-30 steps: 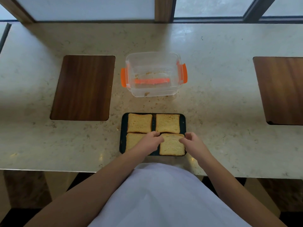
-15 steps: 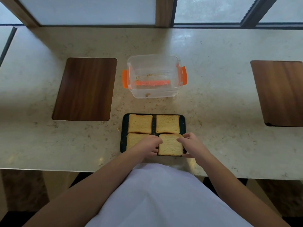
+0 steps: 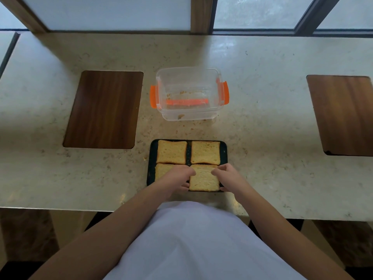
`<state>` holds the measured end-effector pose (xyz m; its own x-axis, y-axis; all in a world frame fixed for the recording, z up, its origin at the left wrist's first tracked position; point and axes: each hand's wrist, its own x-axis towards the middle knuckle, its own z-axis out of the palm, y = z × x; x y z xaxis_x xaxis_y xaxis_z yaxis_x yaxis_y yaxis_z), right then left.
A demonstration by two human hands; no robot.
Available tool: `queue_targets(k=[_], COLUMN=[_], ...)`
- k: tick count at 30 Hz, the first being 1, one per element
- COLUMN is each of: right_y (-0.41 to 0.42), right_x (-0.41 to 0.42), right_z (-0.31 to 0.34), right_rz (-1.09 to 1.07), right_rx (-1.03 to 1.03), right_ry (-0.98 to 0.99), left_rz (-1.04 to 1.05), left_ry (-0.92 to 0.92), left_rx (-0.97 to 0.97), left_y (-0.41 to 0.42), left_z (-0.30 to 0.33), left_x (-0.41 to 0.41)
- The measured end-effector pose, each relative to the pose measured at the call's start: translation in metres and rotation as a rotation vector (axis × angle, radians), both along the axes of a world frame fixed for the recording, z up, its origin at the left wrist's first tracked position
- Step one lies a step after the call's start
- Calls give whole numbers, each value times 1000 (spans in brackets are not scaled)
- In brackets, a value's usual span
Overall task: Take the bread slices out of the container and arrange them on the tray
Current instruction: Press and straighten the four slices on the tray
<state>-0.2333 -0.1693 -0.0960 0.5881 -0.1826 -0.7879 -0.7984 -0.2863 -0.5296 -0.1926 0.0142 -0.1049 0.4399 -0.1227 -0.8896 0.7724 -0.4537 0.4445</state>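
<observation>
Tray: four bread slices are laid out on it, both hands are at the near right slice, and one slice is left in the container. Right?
Not quite. The container holds only crumbs in the head view, no slice. The rest stands: four bread slices on the tray, left hand and right hand at the near right slice.

Soft daylight comes in from the frosted windows (image 3: 113,13) at twelve o'clock, and the whole scene in front of me is evenly, moderately bright. The pale stone counter (image 3: 262,102) catches a whitish sheen near one o'clock, just under the glass. A wide, faint shadow falls from the wooden window post (image 3: 201,15) across the counter's far edge. My hands cast only weak shadows at six o'clock. The view is wide-angle: the counter edge and window frames bow at nine and three o'clock. Detail is slightly soft throughout, with mild smearing on my white shirt (image 3: 197,243).
</observation>
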Motion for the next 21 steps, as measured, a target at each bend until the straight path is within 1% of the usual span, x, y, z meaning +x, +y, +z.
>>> queue_targets(k=[2,5,7,10,12,15,19,21], right_y=[-1,-3,-3,7,20,44,66,72], right_x=[1,9,18,34,44,52,53,52], right_z=[1,4,9,15,17,15,10,8], right_rz=[14,29,31,45,42,43,49,62], right_rx=[-3,-25,-22,42,119,202,218,213], right_ry=[-4,-34,-69,-88,-50,29,77,76], left_rz=[-37,-229,-198,-45,19,49,111,124], left_ry=[-13,-137,-243,-384,-385,-313,-266,-288], left_rx=[6,59,60,125,152,159,114,108], left_y=[2,11,24,52,70,87,93,90], left_z=[2,6,8,11,9,4,0,0], left_x=[1,10,19,34,38,39,34,29])
